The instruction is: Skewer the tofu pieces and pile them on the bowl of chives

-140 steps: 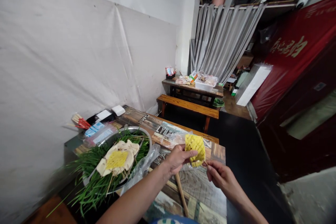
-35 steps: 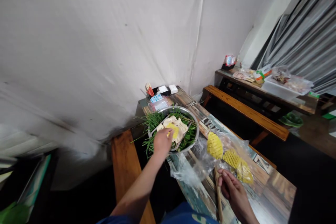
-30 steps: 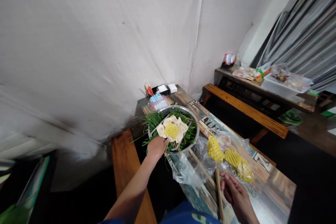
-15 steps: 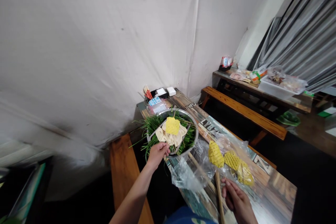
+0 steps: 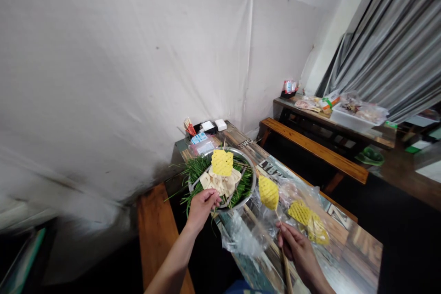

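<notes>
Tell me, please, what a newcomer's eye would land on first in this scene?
Probably the bright yellow lattice-cut pieces on skewers: the left hand lifts a fan of skewers above a metal bowl of green chives at the table's wall end, and the right hand holds up a single yellow skewer. More yellow pieces lie on clear plastic beside it.

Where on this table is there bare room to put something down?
The clearest bare patch is the printed tabletop at the near right corner, beyond the plastic bag. A strip also shows between the metal bowl and the far edge. Around the bowl, bag and small boxes it is crowded.
</notes>
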A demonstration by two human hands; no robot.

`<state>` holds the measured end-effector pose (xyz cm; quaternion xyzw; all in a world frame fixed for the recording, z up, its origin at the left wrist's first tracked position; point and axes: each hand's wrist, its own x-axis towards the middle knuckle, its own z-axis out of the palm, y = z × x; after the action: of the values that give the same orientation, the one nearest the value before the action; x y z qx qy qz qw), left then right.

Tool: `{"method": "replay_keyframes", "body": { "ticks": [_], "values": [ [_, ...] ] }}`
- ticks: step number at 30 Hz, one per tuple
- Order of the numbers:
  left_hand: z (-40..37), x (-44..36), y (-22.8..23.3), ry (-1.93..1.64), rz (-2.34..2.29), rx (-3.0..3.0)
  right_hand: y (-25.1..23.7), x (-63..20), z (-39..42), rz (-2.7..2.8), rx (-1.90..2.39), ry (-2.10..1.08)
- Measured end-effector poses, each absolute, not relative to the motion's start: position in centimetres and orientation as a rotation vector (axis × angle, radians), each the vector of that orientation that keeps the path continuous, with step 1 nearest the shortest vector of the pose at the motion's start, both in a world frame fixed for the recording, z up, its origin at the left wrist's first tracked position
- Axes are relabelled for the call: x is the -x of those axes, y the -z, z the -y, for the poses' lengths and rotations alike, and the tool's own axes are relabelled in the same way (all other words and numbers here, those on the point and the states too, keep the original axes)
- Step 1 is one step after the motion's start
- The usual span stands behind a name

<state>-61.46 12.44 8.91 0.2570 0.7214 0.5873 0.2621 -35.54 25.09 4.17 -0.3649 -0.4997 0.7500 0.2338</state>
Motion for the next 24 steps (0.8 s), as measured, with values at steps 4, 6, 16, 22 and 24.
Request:
{"method": "replay_keyframes", "body": {
  "ticks": [4, 6, 16, 22, 24],
  "values": [
    [-12.1, 61.7, -8.7, -1.572, -1.985, -0.701, -5.3, 36.9, -25.2, 1.383, 0.93, -2.076],
    [-11.8, 62.0, -8.1, -1.554, -2.001, -0.712, -5.4, 37.4, -25.2, 1.38, 0.912, -2.081],
    [-12.9, 64.2, -3.0, -0.989, -2.347, -0.708, -5.5, 38.0, -25.0, 1.315, 0.812, -2.259],
    [-12.7, 63.3, -5.7, -0.924, -2.632, -0.756, -5.4, 37.9, -24.9, 1.353, 0.798, -2.245],
    [-13.4, 61.9, -7.4, -1.181, -2.544, -0.845, -5.5, 37.9, -24.8, 1.384, 0.799, -2.223]
  ]
}}
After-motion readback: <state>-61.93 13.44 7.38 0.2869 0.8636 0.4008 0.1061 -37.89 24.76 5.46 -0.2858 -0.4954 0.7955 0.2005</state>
